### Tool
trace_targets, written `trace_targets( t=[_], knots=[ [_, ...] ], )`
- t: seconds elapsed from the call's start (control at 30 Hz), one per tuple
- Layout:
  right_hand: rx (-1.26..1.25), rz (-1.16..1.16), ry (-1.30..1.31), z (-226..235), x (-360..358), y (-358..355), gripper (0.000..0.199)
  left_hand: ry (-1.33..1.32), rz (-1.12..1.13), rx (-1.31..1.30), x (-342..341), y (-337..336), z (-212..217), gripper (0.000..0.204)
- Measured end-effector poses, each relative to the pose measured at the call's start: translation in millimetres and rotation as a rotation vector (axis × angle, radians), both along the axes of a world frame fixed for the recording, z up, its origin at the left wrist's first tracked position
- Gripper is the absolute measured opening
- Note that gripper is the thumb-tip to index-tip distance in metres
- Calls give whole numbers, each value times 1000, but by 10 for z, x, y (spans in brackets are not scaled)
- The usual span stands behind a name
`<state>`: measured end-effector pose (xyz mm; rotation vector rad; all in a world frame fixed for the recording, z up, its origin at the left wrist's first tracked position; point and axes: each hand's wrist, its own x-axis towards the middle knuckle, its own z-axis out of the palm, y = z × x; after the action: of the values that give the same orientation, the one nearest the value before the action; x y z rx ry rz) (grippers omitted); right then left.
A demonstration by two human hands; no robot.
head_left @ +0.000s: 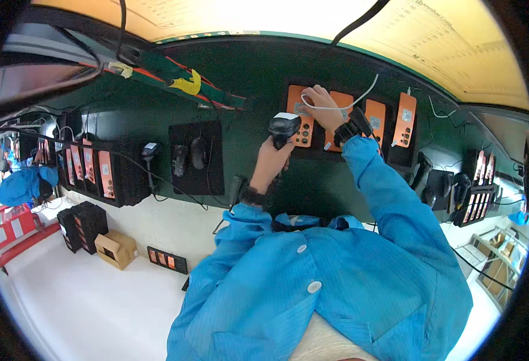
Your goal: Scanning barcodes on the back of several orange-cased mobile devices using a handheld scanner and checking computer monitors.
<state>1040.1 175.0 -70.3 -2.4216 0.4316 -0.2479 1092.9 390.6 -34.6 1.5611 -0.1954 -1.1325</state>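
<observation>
Our left hand (270,163) wraps closed around a scanner (284,126); whether our right hand (323,108) pinches the cable (370,89), we can't tell. Right of its fingers, one phone (405,119) seems connected, others apparently pending.

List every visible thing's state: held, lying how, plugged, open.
Barcode scanner: held in left hand
Left hand: closed around scanner
Right hand: over the two leftmost near phones, grip unclear
White cable: loops across right hand
Leftmost near phone: back up
Rightmost near phone: back up, cable at far end, apparently plugged
Cardboard box: on floor, looks open
</observation>
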Motion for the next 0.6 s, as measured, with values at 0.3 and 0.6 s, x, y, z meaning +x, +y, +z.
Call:
trace_targets(
  t=[0.3,0.6],
  knots=[
    [-67,84,-133,-162,-22,-69,16,-42,-57,70,57,-152,37,17],
    [-111,40,-174,-300,-17,-83,12,23,-190,7,302,-153,194,20]
  ],
)
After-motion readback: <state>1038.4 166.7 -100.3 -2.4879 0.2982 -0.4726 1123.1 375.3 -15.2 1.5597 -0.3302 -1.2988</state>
